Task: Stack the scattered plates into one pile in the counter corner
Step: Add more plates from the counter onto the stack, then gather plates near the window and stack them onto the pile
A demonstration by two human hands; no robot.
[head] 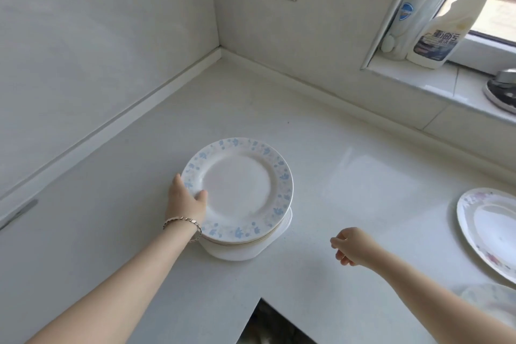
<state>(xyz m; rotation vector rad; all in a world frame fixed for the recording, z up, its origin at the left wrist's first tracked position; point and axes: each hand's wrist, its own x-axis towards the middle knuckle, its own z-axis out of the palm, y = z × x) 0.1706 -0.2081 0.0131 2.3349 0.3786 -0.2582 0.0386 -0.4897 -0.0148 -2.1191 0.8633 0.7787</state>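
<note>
the pile (245, 246) of plates sits on the worktop (335, 148), out in the open and well apart from the corner where the two walls meet. its top one is a blue plate (237, 190), white with blue flowers round the rim, lying a little off-centre over the dishes under it. the left hand (185, 198) grips that plate by its left rim, thumb laid on top and fingers tucked below the edge; a bracelet (183, 225) is on the wrist. the right hand (351, 246) hangs over bare worktop to the right of the pile, touching nothing, fingers loosely curled and holding nothing. near the right edge lies a pink plate (491, 229), flat on the worktop, and a third plate (494, 301) shows just in front of it, partly hidden by the right forearm. a bottle (446, 22) stands on the sill (435, 84).
</note>
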